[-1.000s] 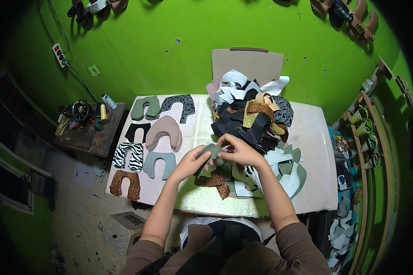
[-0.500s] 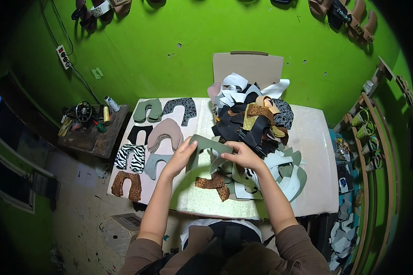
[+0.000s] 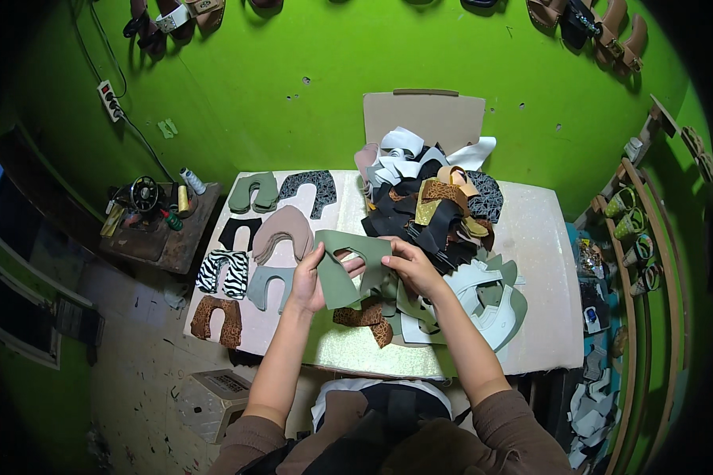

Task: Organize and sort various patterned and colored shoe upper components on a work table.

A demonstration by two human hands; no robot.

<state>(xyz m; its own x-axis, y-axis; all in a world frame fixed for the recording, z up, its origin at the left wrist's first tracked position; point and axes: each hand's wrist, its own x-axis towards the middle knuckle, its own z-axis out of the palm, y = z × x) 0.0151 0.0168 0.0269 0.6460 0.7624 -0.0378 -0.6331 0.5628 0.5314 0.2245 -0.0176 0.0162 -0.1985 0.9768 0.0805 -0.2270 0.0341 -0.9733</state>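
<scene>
Over the middle of the table, my left hand (image 3: 308, 283) and my right hand (image 3: 411, 266) grip a green U-shaped shoe upper piece (image 3: 337, 283) at its two sides. Some left fingers show through its cut-out. To the left lie sorted U-shaped pieces: a green stack (image 3: 253, 190), a beige-pink stack (image 3: 283, 229), a zebra-print piece (image 3: 223, 273), a grey one (image 3: 270, 286) and a leopard-print one (image 3: 218, 320). Beyond my right hand rises a mixed heap of cut pieces (image 3: 404, 214). Leopard-print pieces (image 3: 360, 316) and white and green ones (image 3: 495, 321) lie nearer me.
The pale table (image 3: 540, 277) stands against a green wall, with a cardboard sheet (image 3: 425, 119) upright behind the heap. A sewing machine (image 3: 144, 194) stands at left. At right is a wooden rack (image 3: 640, 207) with sandals; a carton (image 3: 214, 404) sits on the floor.
The green upper piece has shifted slightly left and turned, its flat face now showing more. My left hand has moved lower along its side, palm turned up more; both hands keep hold.
</scene>
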